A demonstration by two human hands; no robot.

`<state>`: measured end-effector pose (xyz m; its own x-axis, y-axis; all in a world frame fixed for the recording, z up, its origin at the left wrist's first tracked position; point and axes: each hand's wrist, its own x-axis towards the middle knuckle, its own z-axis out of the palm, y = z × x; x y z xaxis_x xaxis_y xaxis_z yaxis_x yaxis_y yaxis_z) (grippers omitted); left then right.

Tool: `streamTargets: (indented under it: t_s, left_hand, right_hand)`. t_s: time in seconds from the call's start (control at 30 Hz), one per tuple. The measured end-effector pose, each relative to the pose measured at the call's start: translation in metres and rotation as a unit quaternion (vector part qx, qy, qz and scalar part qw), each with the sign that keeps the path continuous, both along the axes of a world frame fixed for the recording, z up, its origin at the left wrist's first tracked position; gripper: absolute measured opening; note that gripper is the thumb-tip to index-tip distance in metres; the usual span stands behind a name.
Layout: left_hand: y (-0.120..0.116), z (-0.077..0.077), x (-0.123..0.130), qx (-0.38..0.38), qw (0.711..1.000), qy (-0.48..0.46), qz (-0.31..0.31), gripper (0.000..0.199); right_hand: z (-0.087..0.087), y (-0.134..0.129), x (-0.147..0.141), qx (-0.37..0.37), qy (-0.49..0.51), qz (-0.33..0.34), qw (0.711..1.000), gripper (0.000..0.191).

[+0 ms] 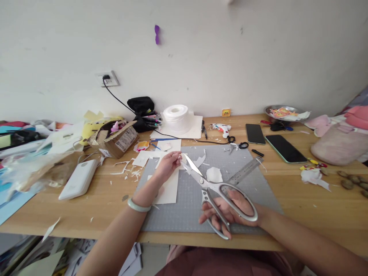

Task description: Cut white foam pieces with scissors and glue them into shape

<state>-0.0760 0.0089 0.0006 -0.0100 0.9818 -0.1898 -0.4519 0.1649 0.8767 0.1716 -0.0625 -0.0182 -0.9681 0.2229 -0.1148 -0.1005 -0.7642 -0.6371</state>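
Large silver scissors (211, 185) are held by their handles in my right hand (227, 209), over the grey cutting mat (178, 218). Their blades are parted and point up and to the left. My left hand (170, 165) pinches something small and pale close to the blade tips; its shape is hard to make out. Beneath and beside that hand lie pieces of white card (169, 191). A rounded white paper piece (214, 174) and a metal ruler (245, 170) rest on the mat, right of the blades.
A cardboard box (122, 142) and a white power bank (79, 179) stand to the left. At the back are a white roll (176, 119) and a glue gun (222, 129). Two phones (255, 133) and a metal bowl (286, 114) are on the right. Paper scraps lie about.
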Motion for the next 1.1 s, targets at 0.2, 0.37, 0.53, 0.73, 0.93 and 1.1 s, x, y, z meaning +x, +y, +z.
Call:
streamTargets:
  t_s: [0.2,0.37,0.53,0.73,0.93,1.1]
  left_hand:
    - [-0.003,0.004,0.002,0.014,0.999,0.018,-0.038,0.01]
    - [-0.005,0.001,0.002,0.035,0.994,0.045,-0.093,0.02]
    - [-0.003,0.001,-0.001,0.015,0.992,0.056,-0.116,0.021]
    - [-0.006,0.002,0.002,-0.009,0.985,0.051,-0.166,0.022]
    - [-0.006,-0.001,0.0,-0.014,0.973,0.049,-0.224,0.026]
    - [-0.005,-0.003,0.0,-0.026,0.977,0.062,-0.204,0.028]
  right_hand:
    - [0.006,0.0,0.003,0.011,0.0,-0.002,1.0,0.051]
    - [0.006,-0.002,0.003,0.029,-0.009,-0.022,0.999,0.044]
    - [0.005,-0.001,0.002,0.031,-0.009,-0.027,0.999,0.045]
    - [0.006,-0.001,0.002,0.036,-0.014,-0.04,0.998,0.045]
    - [0.002,-0.003,0.0,0.047,-0.035,-0.057,0.997,0.038]
    - [-0.004,-0.005,-0.002,0.059,-0.094,-0.099,0.989,0.038]
